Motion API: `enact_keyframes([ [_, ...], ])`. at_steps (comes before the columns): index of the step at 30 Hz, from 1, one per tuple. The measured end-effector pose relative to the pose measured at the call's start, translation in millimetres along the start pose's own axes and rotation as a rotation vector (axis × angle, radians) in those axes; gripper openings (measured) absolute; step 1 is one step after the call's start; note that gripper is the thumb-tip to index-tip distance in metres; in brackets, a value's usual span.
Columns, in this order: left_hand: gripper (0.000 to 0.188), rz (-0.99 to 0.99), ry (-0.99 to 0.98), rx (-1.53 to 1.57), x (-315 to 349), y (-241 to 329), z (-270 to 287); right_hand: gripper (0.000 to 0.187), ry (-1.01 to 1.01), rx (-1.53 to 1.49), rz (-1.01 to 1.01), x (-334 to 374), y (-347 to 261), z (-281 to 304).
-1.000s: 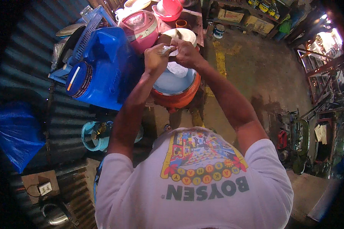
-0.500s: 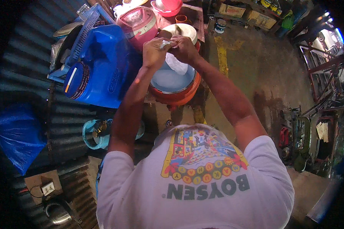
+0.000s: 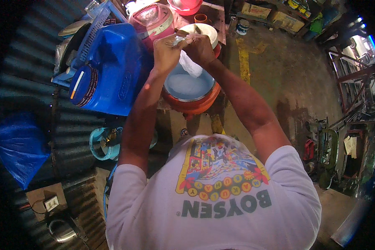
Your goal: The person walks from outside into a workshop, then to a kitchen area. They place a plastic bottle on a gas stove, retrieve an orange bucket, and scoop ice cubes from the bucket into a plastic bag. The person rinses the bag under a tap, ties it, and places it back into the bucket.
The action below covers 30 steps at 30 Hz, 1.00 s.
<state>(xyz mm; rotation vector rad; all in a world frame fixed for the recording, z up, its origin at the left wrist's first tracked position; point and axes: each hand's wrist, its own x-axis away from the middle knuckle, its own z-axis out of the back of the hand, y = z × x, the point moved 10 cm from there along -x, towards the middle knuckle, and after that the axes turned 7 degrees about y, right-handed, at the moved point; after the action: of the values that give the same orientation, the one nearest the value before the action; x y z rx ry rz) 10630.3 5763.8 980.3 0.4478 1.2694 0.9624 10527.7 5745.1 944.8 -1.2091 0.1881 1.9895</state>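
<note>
A small clear plastic bag with white contents (image 3: 190,65) hangs from my two hands, which meet above a round pot. My left hand (image 3: 166,53) pinches the bag's gathered top. Close against it, the closed fingers of my right hand (image 3: 200,49) grip the same top. Below is the blue-grey inside of the pot (image 3: 178,92), with something whitish at its bottom. An orange-red round base (image 3: 196,109) surrounds the pot. Just beyond my hands lies a whitish round lid or plate (image 3: 208,32). What the bag holds cannot be made out.
A big blue jug (image 3: 116,68) stands left of my left forearm, beside a blue plastic rack (image 3: 89,39). Behind are a pink lidded container (image 3: 152,25), a red basin (image 3: 185,7) and a brown cup (image 3: 201,18). A light-blue pail (image 3: 96,143) sits lower left.
The bag has shifted slightly left and hangs more slanted over the pot. Both hands have moved slightly up and stay gripped at its top.
</note>
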Motion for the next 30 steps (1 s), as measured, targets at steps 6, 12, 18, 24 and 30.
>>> enact_keyframes([
  [6,0.022,0.039,-0.051,0.008,-6,-2,8,0.008,0.084,-0.4,-0.029,-6,-23,18],
  [12,0.024,-0.042,-0.005,-0.016,-11,8,10,0.007,-0.024,0.125,0.096,-3,-16,-1],
  [18,0.028,-0.046,0.11,0.002,-27,17,22,0.035,-0.051,-0.056,-0.228,-12,15,-4],
  [24,0.022,0.259,0.326,0.424,-44,-28,47,0.052,-0.073,-0.801,-0.494,-29,15,26],
  [30,0.029,0.633,0.52,1.251,-27,-74,37,0.035,0.023,-0.624,-0.219,-58,-61,58],
])
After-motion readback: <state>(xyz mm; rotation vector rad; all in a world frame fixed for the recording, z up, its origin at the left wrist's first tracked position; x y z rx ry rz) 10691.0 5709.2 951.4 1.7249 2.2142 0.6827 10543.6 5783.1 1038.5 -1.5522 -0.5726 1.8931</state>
